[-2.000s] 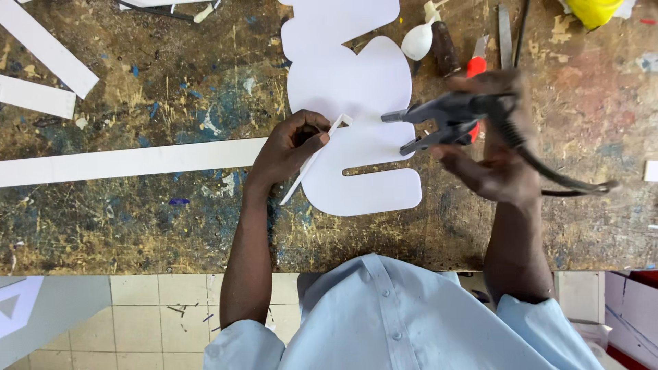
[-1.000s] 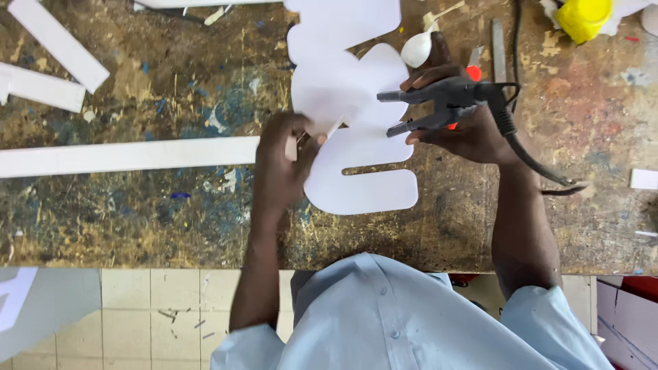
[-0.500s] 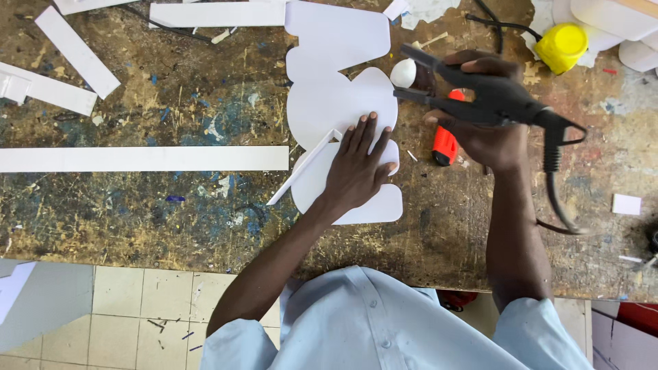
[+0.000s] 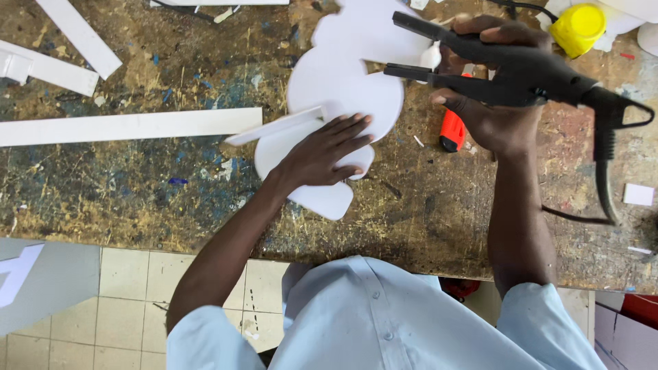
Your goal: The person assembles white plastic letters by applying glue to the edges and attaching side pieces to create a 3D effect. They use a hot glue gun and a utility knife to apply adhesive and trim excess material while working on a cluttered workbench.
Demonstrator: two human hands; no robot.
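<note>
— White foam-board cutout (image 4: pixel 343 89), wavy-edged, lay flat on the paint-stained workbench (image 4: pixel 137 185), stretching from the far edge down towards the near edge. Stopped short of the near edge, with bare wood between.

— Held how?

— Pressed down by the left hand (image 4: pixel 322 154), palm flat, fingers spread across the lower lobes. Thin white strip (image 4: pixel 277 127) stood on edge just beside the fingertips, touching the cutout.

— And the other hand?

— Right hand (image 4: pixel 497 103) raised above the bench to the right of the cutout, fingers wrapped tight around a black hot-wire cutter (image 4: pixel 507 68). Two prongs pointed left over the cutout's upper part; cord (image 4: pixel 603 171) trailed down to the right.

— Room to move?

— Open wood left of the cutout below the long white strip (image 4: pixel 130 127), and along the near edge. Right side more crowded: orange-red utility knife (image 4: pixel 452 130) just beside the right hand, yellow cap (image 4: pixel 579 27) near the far right corner.

— Counts?

— One cutout, one cutter, one knife, one yellow cap. Four flat white strips on the left side, counting the long one, plus the one on edge. One small white scrap (image 4: pixel 639 194) at the far right. Others at the top edge too cropped to count.
</note>
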